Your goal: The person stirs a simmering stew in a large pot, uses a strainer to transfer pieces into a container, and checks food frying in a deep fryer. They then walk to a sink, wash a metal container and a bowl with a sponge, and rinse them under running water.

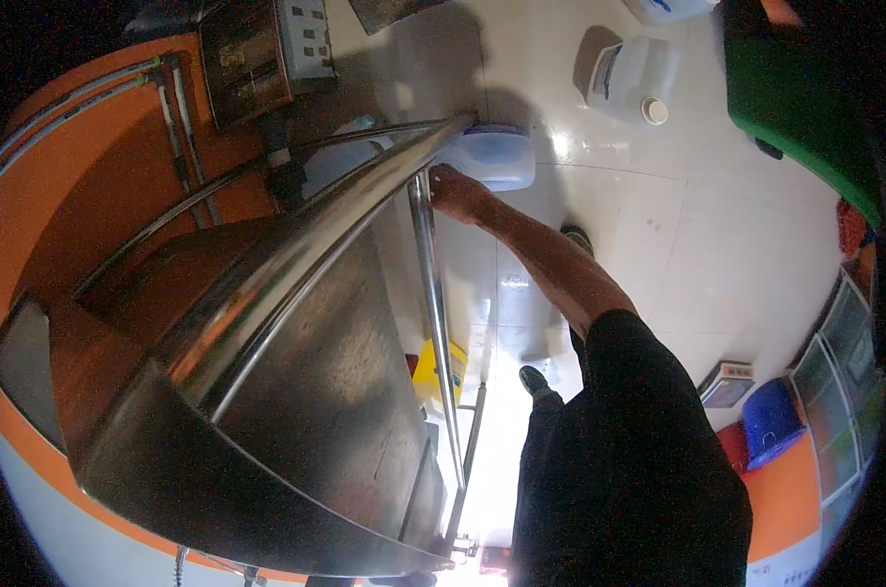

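Note:
My right hand [459,194], curled like a fist, is beside the upper end of a steel tube leg [432,279], just below the edge of a large stainless steel basin [311,411]. A translucent bluish plastic jug [498,158] appears right behind that hand. My fingertips are hidden, so whether they grip the jug or the steel cannot be told. The basin's broad polished rim [303,257] crosses the left half of the view. My left hand is out of view.
On the tiled floor stands a white plastic jug [630,77] with a pale cap. A yellow container [440,370] sits by the tube leg. To the right are a green bin [795,103] and a blue container [771,424]. Pipes [167,110] run along the orange wall.

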The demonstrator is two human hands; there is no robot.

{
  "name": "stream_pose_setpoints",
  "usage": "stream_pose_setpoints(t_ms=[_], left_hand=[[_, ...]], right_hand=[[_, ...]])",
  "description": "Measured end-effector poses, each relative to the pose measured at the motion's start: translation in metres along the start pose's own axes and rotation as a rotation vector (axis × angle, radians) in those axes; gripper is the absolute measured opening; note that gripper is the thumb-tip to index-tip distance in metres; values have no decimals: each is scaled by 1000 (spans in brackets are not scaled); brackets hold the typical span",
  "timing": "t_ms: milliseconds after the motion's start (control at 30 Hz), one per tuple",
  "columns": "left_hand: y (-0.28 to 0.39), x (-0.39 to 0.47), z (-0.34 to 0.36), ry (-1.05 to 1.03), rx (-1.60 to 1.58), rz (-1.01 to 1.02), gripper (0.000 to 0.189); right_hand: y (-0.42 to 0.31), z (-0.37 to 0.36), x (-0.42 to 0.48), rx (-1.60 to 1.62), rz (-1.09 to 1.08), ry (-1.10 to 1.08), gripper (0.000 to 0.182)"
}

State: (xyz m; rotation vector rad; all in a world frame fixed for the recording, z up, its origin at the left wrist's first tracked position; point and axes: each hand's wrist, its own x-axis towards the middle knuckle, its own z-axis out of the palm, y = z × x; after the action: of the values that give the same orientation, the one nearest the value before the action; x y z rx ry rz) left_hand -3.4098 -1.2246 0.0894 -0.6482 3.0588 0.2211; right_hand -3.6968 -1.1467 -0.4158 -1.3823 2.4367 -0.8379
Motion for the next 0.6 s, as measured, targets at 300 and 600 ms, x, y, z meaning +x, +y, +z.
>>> stream_pose_setpoints(t_ms=[300,600], left_hand=[[4,-4,-1,-7,-7,-10,65],[3,-12,-9,27,-75,-20,65]], right_hand=[[-11,-81,-20,384,702,-26,33],[94,-65,-16,311,682,-922,44]])
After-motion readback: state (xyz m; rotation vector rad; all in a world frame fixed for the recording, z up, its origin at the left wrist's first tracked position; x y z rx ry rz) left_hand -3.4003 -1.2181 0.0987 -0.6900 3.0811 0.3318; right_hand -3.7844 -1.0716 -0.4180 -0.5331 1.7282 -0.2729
